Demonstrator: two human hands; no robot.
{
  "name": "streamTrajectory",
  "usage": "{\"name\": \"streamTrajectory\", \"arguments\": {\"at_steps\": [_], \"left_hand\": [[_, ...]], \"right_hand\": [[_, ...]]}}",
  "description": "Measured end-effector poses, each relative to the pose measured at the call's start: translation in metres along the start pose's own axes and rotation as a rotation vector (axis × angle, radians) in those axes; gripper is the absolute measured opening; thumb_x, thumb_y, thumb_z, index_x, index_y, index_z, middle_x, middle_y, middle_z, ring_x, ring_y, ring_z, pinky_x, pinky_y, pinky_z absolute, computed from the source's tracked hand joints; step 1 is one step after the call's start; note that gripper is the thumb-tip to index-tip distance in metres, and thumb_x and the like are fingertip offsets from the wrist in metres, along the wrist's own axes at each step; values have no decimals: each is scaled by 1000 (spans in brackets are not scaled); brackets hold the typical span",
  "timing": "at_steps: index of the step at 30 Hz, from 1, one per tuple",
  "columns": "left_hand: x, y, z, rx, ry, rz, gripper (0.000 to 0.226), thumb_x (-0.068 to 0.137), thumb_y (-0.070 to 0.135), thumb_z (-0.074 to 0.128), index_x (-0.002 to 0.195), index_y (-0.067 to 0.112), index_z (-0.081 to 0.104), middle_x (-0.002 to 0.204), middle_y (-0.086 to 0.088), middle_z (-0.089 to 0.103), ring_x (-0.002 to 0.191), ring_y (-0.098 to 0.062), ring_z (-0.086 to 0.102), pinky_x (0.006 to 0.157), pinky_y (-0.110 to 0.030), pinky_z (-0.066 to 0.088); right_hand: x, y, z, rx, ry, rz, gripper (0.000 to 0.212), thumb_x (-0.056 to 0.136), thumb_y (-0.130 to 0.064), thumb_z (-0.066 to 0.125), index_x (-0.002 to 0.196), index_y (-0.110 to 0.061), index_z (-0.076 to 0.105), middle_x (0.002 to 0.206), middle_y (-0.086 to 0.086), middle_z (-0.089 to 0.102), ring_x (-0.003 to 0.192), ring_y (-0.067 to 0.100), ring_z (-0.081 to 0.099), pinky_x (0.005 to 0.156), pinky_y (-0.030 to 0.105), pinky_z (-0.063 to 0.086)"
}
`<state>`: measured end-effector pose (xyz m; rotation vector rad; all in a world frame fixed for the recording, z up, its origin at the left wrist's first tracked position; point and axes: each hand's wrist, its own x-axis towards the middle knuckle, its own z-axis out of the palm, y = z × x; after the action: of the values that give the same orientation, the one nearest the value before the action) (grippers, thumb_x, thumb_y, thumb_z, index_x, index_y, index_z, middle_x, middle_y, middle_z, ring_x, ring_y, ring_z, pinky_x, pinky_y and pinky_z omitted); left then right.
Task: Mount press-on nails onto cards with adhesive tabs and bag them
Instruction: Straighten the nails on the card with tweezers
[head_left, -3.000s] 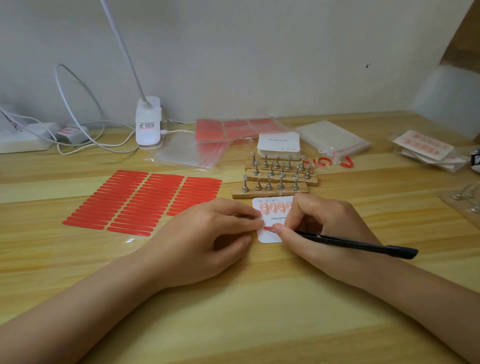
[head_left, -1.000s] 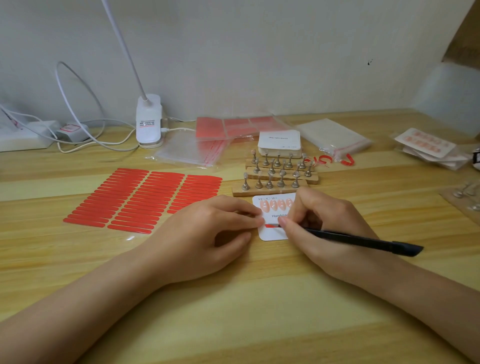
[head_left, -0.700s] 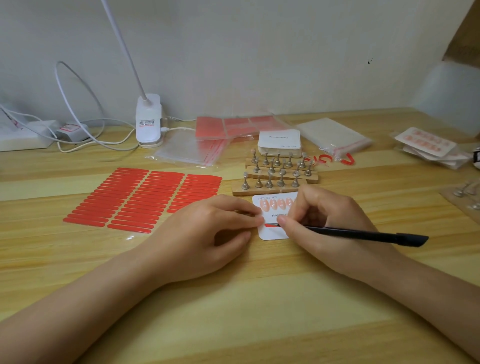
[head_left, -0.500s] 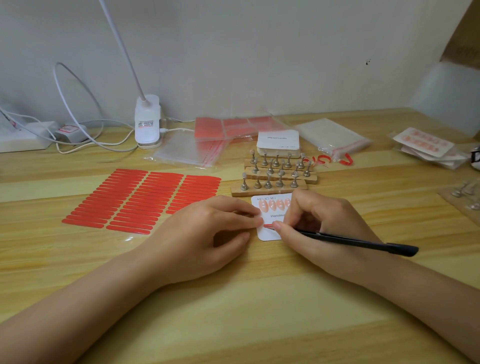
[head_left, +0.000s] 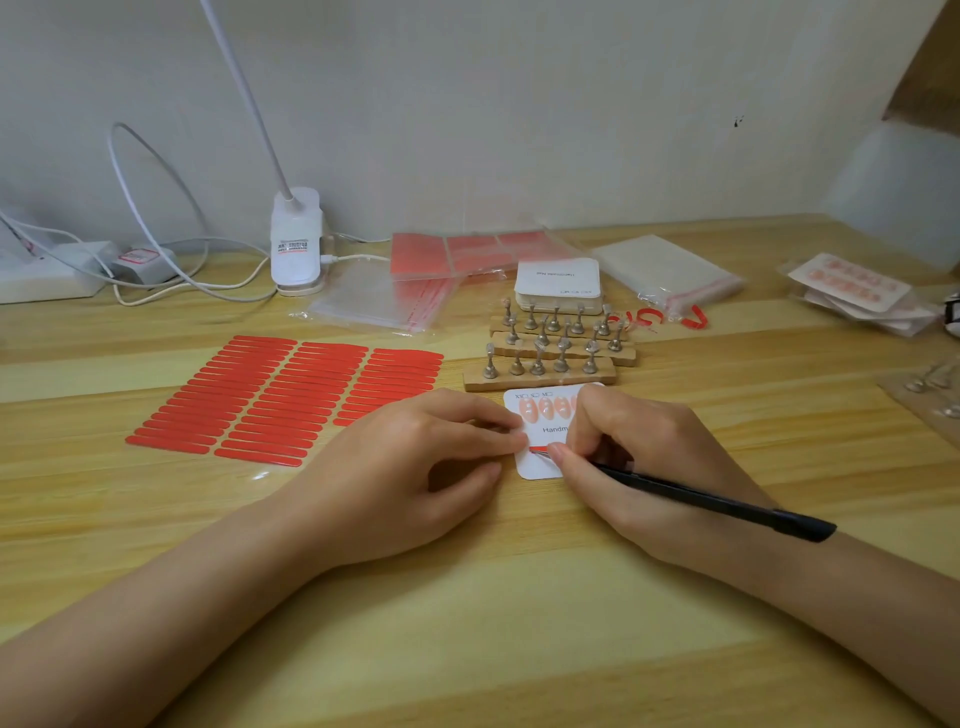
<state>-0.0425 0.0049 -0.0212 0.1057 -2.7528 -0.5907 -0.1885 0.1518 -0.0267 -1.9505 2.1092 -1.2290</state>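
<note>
The card (head_left: 540, 465) lies flat on the table (head_left: 467, 623), near the wooden stand (head_left: 540, 375), with pink nails (head_left: 545, 408) along its far edge. A red adhesive strip (head_left: 537, 448) crosses its middle. The left hand (head_left: 410, 467) pinches the card's left edge. The right hand (head_left: 639, 457), fingers curled, grips black tweezers (head_left: 701, 501), tip at the strip. Risk: excess pull can shift the card or crease the strip.
</note>
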Motion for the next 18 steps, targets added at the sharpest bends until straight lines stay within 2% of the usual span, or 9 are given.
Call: {"name": "streamTrajectory", "arguments": {"at_steps": [5, 9, 13, 15, 18], "left_hand": [[0, -1, 0, -9, 5, 8, 43, 84, 38, 40, 112, 22, 69, 118, 11, 62, 108, -4, 58, 85, -31, 51], [0, -1, 0, -6, 2, 9, 43, 84, 38, 40, 112, 22, 69, 118, 12, 62, 108, -3, 57, 86, -30, 50], [-1, -2, 0, -4, 2, 8, 43, 85, 38, 40, 113, 23, 68, 119, 13, 62, 108, -1, 57, 86, -29, 50], [-1, -1, 0, -15, 3, 6, 42, 85, 38, 41, 113, 23, 68, 118, 12, 62, 108, -2, 57, 86, -30, 50], [0, -1, 1, -17, 3, 7, 43, 85, 38, 40, 113, 22, 69, 119, 12, 62, 108, -3, 57, 86, -30, 50]], "right_hand": [[-1, 0, 1, -13, 11, -4, 23, 81, -19, 59, 67, -21, 41, 67, 0, 50, 56, 8, 43, 50, 9, 32], [-1, 1, 0, -4, 37, 18, 25, 81, -17, 60, 66, -20, 40, 56, -1, 48, 56, 8, 45, 50, 9, 32], [0, 5, -2, 80, 90, 114, 29, 81, -10, 65, 64, -16, 43, 60, 2, 51, 57, 13, 47, 50, 13, 34], [0, 3, -1, 93, 73, 100, 24, 79, -16, 63, 64, -15, 44, 65, 1, 53, 56, 13, 48, 49, 13, 34], [0, 0, -1, 90, 50, 78, 21, 77, -21, 61, 64, -14, 47, 59, -1, 53, 55, 10, 48, 49, 12, 34]]}}
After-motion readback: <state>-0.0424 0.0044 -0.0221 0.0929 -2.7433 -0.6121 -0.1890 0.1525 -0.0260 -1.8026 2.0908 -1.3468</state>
